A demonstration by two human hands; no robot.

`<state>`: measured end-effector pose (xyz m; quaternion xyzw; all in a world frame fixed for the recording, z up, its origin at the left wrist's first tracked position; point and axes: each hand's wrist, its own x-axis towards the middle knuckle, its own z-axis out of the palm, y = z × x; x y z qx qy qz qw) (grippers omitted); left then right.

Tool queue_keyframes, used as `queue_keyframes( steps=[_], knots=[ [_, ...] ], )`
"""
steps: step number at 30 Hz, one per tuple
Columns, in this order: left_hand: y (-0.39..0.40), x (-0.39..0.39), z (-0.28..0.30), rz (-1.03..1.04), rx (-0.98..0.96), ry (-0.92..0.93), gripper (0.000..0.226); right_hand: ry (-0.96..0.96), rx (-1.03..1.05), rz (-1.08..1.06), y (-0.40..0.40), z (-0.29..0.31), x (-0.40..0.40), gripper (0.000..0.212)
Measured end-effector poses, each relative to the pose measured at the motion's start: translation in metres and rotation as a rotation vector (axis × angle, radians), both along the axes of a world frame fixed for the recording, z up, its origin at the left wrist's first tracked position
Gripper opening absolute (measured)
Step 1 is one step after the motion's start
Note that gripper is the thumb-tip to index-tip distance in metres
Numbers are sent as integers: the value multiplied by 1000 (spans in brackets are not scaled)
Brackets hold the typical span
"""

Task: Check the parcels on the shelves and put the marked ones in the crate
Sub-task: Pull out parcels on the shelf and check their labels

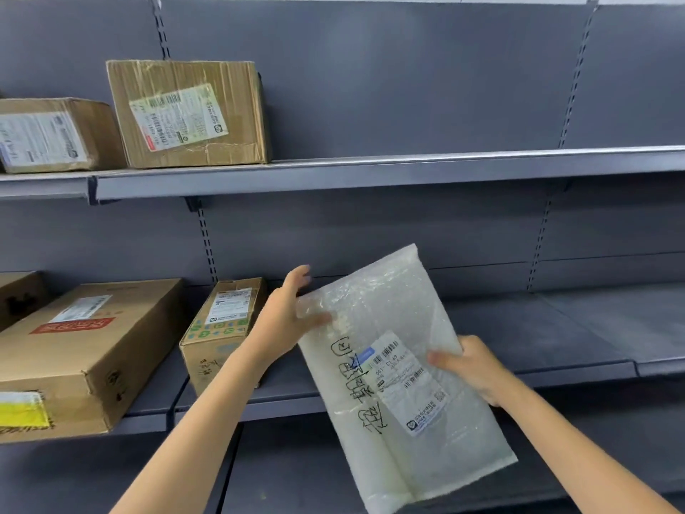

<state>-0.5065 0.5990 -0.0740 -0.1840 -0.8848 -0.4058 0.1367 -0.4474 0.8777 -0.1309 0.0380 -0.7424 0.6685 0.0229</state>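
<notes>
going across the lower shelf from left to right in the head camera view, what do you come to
Dark box at the edge → big flat cardboard box → small upright box → left hand → bubble mailer → right hand → bare shelf.

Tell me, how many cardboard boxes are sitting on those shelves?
5: two on the upper shelf at left, three on the lower shelf at left. More may lie beyond the left edge.
</notes>
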Motion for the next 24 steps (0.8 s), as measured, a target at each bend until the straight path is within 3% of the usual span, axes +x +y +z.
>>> queue_keyframes(
  steps=[3,5,8,13,17,20,24],
  knots=[
    [-6,9,-19,24,175,-46,103,20,-188,-33,8,-8,0,67],
    [-1,24,-34,-43,359,-230,90,23,-343,-27,8,-12,-2,88],
    [7,49,-59,-195,526,-563,64,26,-536,-3,1,-16,-6,91],
    [0,54,-68,-258,661,-586,49,7,-550,0,-11,-20,-3,94],
    [-23,51,-48,-269,464,-536,49,94,-520,-163,7,-11,-3,102],
    [-45,43,-25,-243,145,-497,56,222,-333,-266,34,16,-3,106],
    [-51,41,-3,-308,-93,-499,32,83,135,38,29,43,3,86]
  ],
)
